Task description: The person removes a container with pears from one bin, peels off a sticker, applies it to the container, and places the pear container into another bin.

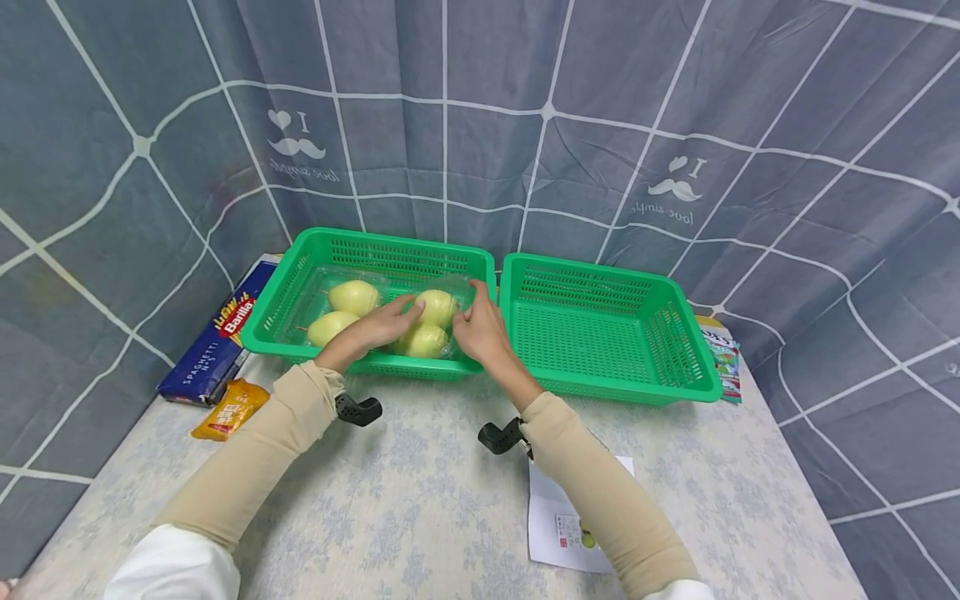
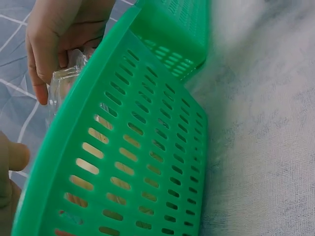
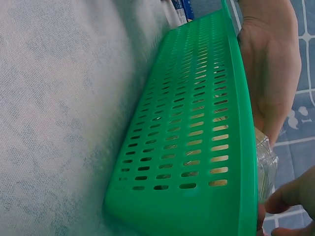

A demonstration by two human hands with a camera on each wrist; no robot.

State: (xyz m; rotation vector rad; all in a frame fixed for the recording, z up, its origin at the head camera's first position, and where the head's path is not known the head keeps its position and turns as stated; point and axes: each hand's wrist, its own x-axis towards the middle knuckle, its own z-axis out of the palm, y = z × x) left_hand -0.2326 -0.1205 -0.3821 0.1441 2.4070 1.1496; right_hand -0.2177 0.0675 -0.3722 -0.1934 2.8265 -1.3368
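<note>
Right hand (image 1: 483, 331) grips clear packaging (image 1: 452, 286) around pears (image 1: 435, 310) beside left hand (image 1: 384, 324) (grasp impossible to tell).

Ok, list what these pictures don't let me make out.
Head view: paper, partly hidden by the right sleeve; print too small to read.
Head view: colourful packet, partly hidden by the right basket.
Left wrist view: fruit, mostly hidden by the left basket.
Left wrist view: left hand, cut off by the left edge.
</note>
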